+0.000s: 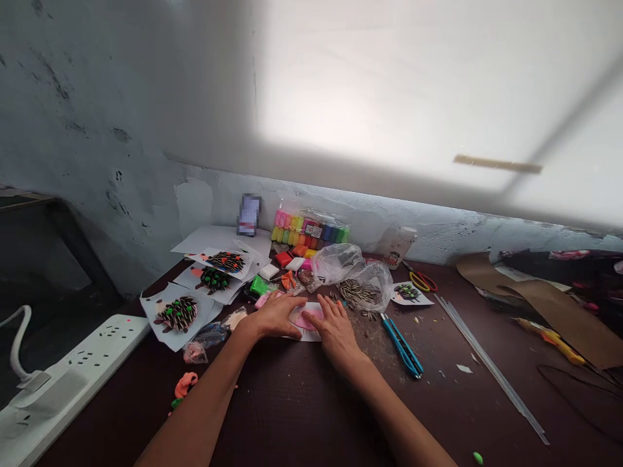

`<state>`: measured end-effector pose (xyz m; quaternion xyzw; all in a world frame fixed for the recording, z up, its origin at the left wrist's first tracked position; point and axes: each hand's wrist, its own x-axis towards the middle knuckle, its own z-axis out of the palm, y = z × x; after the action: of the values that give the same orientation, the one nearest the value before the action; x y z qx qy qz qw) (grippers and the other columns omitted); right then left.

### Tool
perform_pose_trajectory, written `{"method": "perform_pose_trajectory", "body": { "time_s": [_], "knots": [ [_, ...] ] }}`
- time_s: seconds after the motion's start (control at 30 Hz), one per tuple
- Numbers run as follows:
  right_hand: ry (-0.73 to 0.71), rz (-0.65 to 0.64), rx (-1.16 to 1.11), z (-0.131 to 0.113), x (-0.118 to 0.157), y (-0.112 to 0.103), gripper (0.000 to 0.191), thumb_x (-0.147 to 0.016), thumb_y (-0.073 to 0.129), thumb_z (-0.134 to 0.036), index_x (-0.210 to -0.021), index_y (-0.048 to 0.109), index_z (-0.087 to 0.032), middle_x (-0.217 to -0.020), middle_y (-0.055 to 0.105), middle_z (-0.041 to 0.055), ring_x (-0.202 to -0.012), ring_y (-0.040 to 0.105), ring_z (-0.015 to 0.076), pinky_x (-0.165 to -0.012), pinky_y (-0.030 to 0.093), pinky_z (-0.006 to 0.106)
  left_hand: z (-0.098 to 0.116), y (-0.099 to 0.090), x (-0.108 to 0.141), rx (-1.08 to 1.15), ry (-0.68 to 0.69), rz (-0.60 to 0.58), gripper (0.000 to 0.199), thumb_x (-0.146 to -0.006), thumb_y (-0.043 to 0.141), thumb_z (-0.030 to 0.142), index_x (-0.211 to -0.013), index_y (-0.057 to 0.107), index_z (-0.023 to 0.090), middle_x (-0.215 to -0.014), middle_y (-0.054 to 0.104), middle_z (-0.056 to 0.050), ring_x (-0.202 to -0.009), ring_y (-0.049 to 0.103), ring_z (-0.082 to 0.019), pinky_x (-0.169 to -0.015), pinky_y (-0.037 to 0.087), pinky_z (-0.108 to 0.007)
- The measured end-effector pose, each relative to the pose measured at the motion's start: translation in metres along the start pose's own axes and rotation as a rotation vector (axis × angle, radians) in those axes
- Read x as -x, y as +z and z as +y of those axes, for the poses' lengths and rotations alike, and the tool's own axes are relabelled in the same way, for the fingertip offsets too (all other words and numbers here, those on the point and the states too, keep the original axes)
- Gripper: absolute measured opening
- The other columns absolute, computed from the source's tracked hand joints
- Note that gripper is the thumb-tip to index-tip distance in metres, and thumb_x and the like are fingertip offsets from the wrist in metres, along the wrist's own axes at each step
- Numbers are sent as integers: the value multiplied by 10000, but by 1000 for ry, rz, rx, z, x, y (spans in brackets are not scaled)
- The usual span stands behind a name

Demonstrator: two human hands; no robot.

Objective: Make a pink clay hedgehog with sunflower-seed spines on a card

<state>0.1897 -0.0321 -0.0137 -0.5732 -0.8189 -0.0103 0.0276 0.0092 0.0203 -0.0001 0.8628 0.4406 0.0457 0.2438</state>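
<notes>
A small white card [307, 335] lies on the dark table, with a flat pink shape [305, 319] on it. My left hand [276, 316] rests at the card's left side, its fingers apart and reaching over the edge. From the right, my right hand [335, 327] lies over the card with spread fingers, touching the pink shape. Part of the shape is hidden under the fingers. Just behind the hands are a green clay pack [258, 285] and a clear bag of striped seeds [363, 292].
Cards with seed-covered hedgehog figures [179, 314] lie at left, near a white power strip [97, 353]. Blue cutters [403, 347], red-yellow scissors [422, 281] and clear glue sticks [491, 366] lie at right. A phone [249, 215], coloured clay packs [311, 232] and a bottle [399, 246] stand behind.
</notes>
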Motion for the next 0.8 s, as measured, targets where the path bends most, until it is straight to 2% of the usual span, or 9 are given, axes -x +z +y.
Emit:
{"method": "perform_pose_trajectory", "body": {
  "time_s": [0.2, 0.5, 0.67, 0.8],
  "knots": [
    [8, 14, -18, 1, 4, -4, 438, -914, 463, -180, -1303, 530, -369, -1514, 301, 83, -1367, 309, 286, -1099, 214, 466, 0, 0, 0, 9, 1, 0, 781, -623, 700, 399, -1349, 445, 261, -1421, 469, -33, -1380, 304, -279, -1167, 131, -474],
    [-11, -24, -5, 2, 13, -5, 469, -911, 455, -162, -1326, 496, -376, -1523, 280, 74, -1374, 298, 266, -1122, 163, 468, -4, 2, -2, -8, 14, -10, 790, -638, 689, 421, -1366, 423, 262, -1442, 442, -42, -1374, 316, -280, -1165, 121, -470],
    [18, -1, -11, 8, 19, -4, 503, -906, 453, -131, -1341, 465, -383, -1519, 289, 83, -1388, 262, 286, -1081, 265, 452, -5, 1, -2, 0, 12, -16, 798, -636, 693, 439, -1368, 425, 265, -1446, 437, -41, -1382, 298, -287, -1164, 129, -470],
    [-42, 16, -7, 11, 23, -1, 492, -910, 471, -152, -1336, 465, -398, -1511, 309, 74, -1383, 275, 283, -1082, 264, 460, -5, 2, -2, 8, 1, -16, 805, -637, 695, 431, -1373, 418, 258, -1438, 447, -50, -1385, 293, -284, -1162, 124, -475]
  ]
}}
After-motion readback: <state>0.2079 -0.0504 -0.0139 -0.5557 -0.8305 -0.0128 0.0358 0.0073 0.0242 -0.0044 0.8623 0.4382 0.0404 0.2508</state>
